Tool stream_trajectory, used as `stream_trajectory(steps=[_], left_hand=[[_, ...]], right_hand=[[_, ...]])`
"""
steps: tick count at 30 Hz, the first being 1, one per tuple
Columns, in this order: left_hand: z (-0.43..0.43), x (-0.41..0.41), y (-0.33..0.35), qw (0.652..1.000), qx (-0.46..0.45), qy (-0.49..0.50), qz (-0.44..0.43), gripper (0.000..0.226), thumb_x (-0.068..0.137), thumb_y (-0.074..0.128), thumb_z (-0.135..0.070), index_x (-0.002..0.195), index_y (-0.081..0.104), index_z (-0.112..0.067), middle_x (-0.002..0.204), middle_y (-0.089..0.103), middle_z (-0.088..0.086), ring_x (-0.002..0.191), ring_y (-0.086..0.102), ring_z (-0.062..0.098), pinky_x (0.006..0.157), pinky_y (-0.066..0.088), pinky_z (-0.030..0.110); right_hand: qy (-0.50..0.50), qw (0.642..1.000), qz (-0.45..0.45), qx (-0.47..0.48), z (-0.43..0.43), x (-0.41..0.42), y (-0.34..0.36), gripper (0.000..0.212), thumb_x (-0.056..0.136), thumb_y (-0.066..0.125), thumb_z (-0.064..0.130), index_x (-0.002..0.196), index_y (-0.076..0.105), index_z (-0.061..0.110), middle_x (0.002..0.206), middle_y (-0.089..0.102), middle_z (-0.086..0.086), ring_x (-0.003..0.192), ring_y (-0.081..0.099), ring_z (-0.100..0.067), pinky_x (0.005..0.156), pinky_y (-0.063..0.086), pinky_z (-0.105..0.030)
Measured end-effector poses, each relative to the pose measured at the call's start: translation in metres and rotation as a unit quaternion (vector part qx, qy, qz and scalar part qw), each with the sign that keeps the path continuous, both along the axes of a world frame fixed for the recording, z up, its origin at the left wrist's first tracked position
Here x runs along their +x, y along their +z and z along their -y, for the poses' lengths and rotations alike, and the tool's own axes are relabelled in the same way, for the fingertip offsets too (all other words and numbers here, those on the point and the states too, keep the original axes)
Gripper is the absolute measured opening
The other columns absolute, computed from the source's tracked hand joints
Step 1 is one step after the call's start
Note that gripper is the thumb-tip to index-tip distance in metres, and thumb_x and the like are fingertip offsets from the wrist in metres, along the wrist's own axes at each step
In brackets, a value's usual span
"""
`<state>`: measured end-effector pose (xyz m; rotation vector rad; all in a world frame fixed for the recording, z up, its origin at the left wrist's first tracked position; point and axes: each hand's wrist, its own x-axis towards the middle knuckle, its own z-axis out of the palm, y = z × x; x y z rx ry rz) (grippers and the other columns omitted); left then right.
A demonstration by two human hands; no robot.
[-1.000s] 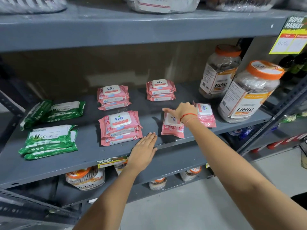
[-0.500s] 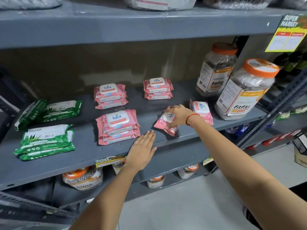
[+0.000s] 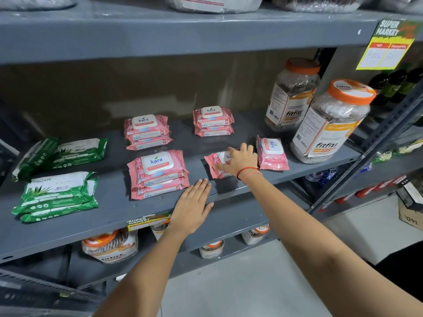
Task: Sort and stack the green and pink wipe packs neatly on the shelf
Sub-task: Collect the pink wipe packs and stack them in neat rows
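One loose pink pack [image 3: 216, 164] is getting turned flat at the shelf [image 3: 109, 216] front by the right hand [image 3: 240, 162], fingers now grasping it, while the left hand [image 3: 192, 208] is resting open on the edge, so stacking's next I guess.

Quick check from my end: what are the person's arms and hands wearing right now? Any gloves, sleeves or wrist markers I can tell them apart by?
Both arms are bare up to the frame edge, no sleeves or gloves in view. The right hand has thin red-orange thread bands around its wrist, at least two strands. The left hand shows nothing on its wrist or fingers. No rings or watch visible on either.
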<state>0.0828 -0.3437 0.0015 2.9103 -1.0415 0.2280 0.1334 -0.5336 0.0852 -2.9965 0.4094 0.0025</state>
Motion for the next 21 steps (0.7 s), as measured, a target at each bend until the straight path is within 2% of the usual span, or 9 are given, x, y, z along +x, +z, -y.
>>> stream_trajectory(steps=[5, 7, 9, 11, 13, 16, 19, 21], left_hand=[[0.0, 0.001, 0.0, 1.0, 0.005, 0.002, 0.0, 0.06, 0.099, 0.022, -0.046, 0.147, 0.014, -0.012, 0.156, 0.015, 0.005, 0.144, 0.011, 0.018, 0.116, 0.007, 0.033], [0.0, 0.0, 0.0, 1.0, 0.005, 0.002, 0.0, 0.06, 0.098, 0.022, -0.046, 0.147, 0.013, -0.012, 0.156, 0.015, 0.005, 0.144, 0.011, 0.018, 0.116, 0.007, 0.033], [-0.001, 0.0, -0.001, 1.0, 0.004, 0.0, -0.003, 0.061, 0.098, 0.022, -0.046, 0.147, 0.012, -0.012, 0.157, 0.014, 0.004, 0.144, 0.011, 0.017, 0.116, 0.006, 0.032], [-0.001, 0.001, -0.001, 1.0, 0.002, -0.001, 0.0, 0.061, 0.098, 0.021, -0.047, 0.147, 0.011, -0.013, 0.157, 0.013, 0.004, 0.144, 0.01, 0.017, 0.116, 0.005, 0.032], [-0.001, 0.001, -0.001, 1.0, 0.003, -0.001, 0.0, 0.061, 0.098, 0.021, -0.047, 0.148, 0.011, -0.013, 0.157, 0.013, 0.004, 0.144, 0.011, 0.017, 0.115, 0.004, 0.032], [-0.001, -0.001, 0.0, 1.0, -0.007, 0.001, 0.001, 0.061, 0.098, 0.025, -0.047, 0.147, 0.016, -0.012, 0.155, 0.019, 0.005, 0.143, 0.016, 0.019, 0.115, 0.009, 0.034], [0.0, -0.002, 0.0, 1.0, -0.017, 0.0, 0.0, 0.06, 0.098, 0.027, -0.046, 0.146, 0.019, -0.012, 0.155, 0.021, 0.006, 0.142, 0.018, 0.019, 0.115, 0.011, 0.035], [0.0, -0.002, 0.0, 1.0, -0.014, 0.001, 0.002, 0.061, 0.098, 0.025, -0.047, 0.147, 0.017, -0.012, 0.155, 0.019, 0.005, 0.143, 0.016, 0.018, 0.115, 0.008, 0.034]], right_hand=[[0.002, 1.0, -0.002, 0.011, 0.0, 0.001, 0.002, 0.079, 0.075, 0.056, 0.07, 0.137, 0.044, 0.024, 0.138, 0.039, -0.015, 0.129, 0.033, -0.034, 0.101, 0.036, -0.044], [0.012, 0.999, -0.021, 0.028, 0.007, 0.001, 0.004, 0.083, 0.075, 0.055, 0.071, 0.142, 0.037, 0.025, 0.141, 0.036, -0.016, 0.132, 0.031, -0.035, 0.104, 0.033, -0.045], [-0.003, 0.996, -0.02, 0.089, 0.021, 0.001, 0.009, 0.09, 0.076, 0.052, 0.072, 0.147, 0.027, 0.023, 0.147, 0.032, -0.017, 0.137, 0.027, -0.037, 0.108, 0.03, -0.048], [-0.047, 0.991, 0.024, 0.123, 0.044, 0.002, 0.018, 0.088, 0.08, 0.05, 0.07, 0.145, 0.028, 0.016, 0.147, 0.032, -0.021, 0.137, 0.029, -0.038, 0.109, 0.032, -0.049], [-0.107, 0.989, 0.061, 0.085, 0.07, 0.002, 0.023, 0.083, 0.08, 0.053, 0.067, 0.138, 0.037, 0.009, 0.139, 0.041, -0.024, 0.128, 0.038, -0.039, 0.103, 0.037, -0.047], [-0.202, 0.976, 0.025, 0.076, 0.099, -0.001, 0.023, 0.094, 0.075, 0.059, 0.068, 0.14, 0.033, 0.006, 0.141, 0.038, -0.021, 0.131, 0.035, -0.037, 0.105, 0.034, -0.046], [-0.243, 0.959, -0.014, 0.145, 0.109, 0.001, 0.016, 0.106, 0.069, 0.063, 0.07, 0.143, 0.026, 0.003, 0.144, 0.038, -0.018, 0.133, 0.036, -0.034, 0.107, 0.034, -0.045], [-0.251, 0.95, -0.004, 0.188, 0.11, 0.005, 0.01, 0.101, 0.07, 0.067, 0.066, 0.14, 0.031, 0.003, 0.138, 0.046, -0.017, 0.127, 0.044, -0.033, 0.102, 0.041, -0.044]])
